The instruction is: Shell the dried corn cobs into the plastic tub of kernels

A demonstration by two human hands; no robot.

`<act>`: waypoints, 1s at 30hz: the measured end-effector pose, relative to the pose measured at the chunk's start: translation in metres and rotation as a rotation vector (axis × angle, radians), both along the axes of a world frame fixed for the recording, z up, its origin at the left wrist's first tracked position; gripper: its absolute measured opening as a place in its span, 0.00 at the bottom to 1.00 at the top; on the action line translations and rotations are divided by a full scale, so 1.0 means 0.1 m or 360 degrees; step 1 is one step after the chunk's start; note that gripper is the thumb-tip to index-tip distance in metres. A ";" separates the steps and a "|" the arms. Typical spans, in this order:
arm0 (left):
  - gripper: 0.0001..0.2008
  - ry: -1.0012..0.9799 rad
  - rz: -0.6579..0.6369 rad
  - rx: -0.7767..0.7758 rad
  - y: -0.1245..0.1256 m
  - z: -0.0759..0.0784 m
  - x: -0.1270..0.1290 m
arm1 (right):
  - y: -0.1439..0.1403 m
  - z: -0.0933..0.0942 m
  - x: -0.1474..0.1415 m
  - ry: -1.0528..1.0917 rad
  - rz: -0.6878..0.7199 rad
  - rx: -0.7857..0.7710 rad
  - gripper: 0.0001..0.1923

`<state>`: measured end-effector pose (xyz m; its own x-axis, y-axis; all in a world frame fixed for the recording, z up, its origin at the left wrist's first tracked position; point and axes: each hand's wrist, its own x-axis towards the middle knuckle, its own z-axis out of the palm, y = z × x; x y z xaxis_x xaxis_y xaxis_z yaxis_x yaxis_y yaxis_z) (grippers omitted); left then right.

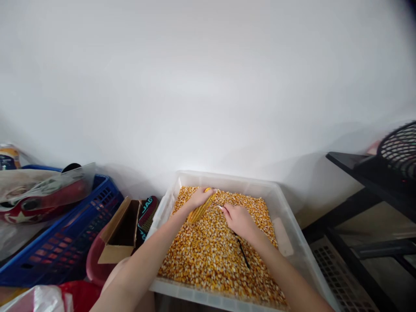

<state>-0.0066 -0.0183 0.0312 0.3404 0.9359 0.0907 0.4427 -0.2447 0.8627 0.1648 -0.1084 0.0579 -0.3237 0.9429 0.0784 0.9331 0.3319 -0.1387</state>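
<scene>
My left hand (200,197) is closed around a yellow corn cob (202,209), which lies at a slant over loose kernels. Just to its right, my right hand (238,218) grips a small tool with a metal tip (220,207); its handle is mostly hidden in my fingers. The tip points toward the cob, with a small gap between them. A black strap (243,252) trails below my right wrist onto the kernels (208,255). These kernels fill much of a translucent plastic bin (286,212).
Left of the bin stand an open cardboard box (118,234), a pink basin (95,260) and a blue basket (61,255) with a bagged red shoe (35,208). A black rack (373,186) with a fan (401,149) is on the right. A white wall (208,86) rises behind.
</scene>
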 end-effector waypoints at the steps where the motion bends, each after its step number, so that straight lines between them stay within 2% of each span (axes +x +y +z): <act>1: 0.21 0.0019 0.0001 0.0015 0.00 0.00 0.00 | 0.00 0.00 0.00 -0.0002 -0.0009 0.0002 0.17; 5: 0.21 0.0174 -0.0031 0.0094 -0.05 0.02 0.04 | 0.01 0.00 0.01 -0.0044 -0.0006 -0.0020 0.18; 12: 0.21 0.0662 -0.0115 0.0307 -0.16 0.09 0.07 | 0.05 -0.06 0.06 -0.0018 0.0126 -0.0128 0.18; 20: 0.19 0.0713 -0.0138 0.0440 -0.15 0.15 0.00 | 0.07 -0.05 0.08 0.0044 0.0199 -0.0121 0.17; 23: 0.21 0.0648 -0.0109 0.0402 -0.14 0.16 -0.01 | 0.06 -0.05 0.09 0.0069 0.0165 -0.0089 0.17; 30: 0.23 -0.0003 0.0019 0.0078 -0.06 0.13 -0.01 | 0.07 -0.06 0.13 0.0220 0.0087 -0.0026 0.18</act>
<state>-0.0074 -0.0241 0.0438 0.3288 0.9344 0.1371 0.4444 -0.2812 0.8505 0.1782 -0.1014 0.0524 -0.3621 0.9256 0.1105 0.8852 0.3786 -0.2704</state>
